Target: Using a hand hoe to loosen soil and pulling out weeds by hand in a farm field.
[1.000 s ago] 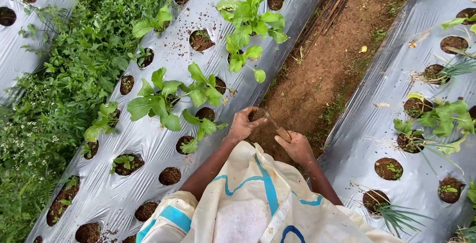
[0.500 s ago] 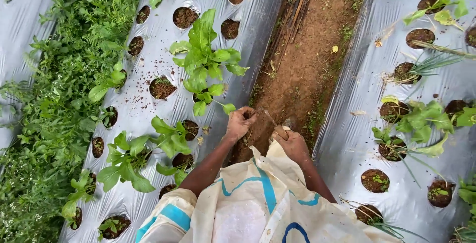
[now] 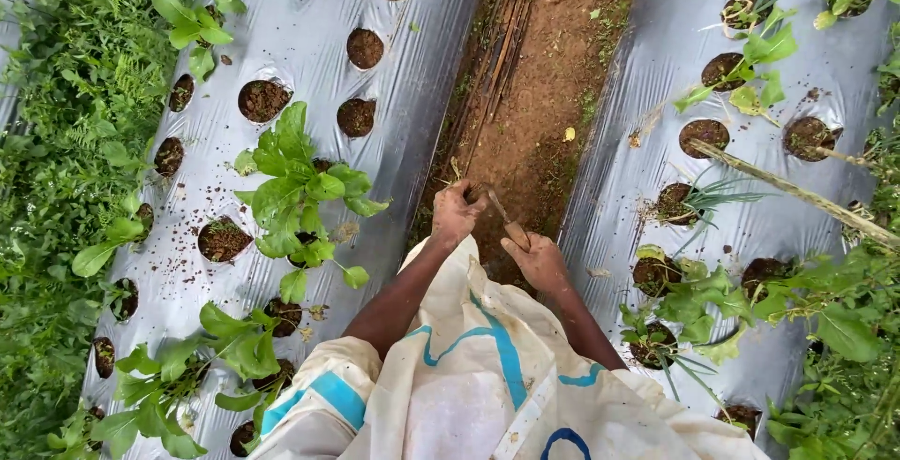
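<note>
1. The left hand (image 3: 457, 211) is closing in a fist around the upper end of a small hand tool (image 3: 502, 216), a thin dark metal shank running down into a brownish wooden handle. The right hand (image 3: 539, 261) is wrapping its fingers around that handle end. Both hands are gripping the one tool, which is lying slanted between them, just above the dirt furrow (image 3: 539, 113).

2. Handling judgement: the tool is looking stiff, light and narrow. The wooden handle is offering the secure hold; the metal end is likely harder to grip, and slippery if soiled. Whether it carries a blade or point is hidden by the left fist.

3. A white sack (image 3: 487, 376) with blue markings is hanging below the forearms and covering the view nearest the person. It is looking soft and loose.

4. To the left of the left hand, silver plastic mulch (image 3: 412, 75) is covering a raised bed punched with round planting holes. Some are showing bare soil; others are holding leafy green seedlings (image 3: 300, 188). Dense weeds (image 3: 66, 141) are growing well beyond that bed.

5. To the right of the right hand, a second mulched bed (image 3: 647, 66) is carrying more seedlings and thin grass-like shoots. A pale stick (image 3: 797, 193) is lying across it at a slant.

6. Ahead of the hands, dry stalks (image 3: 502, 47) are lying along the furrow's left edge, near the tool's line. Nothing else is standing between the hands and the soil.
</note>
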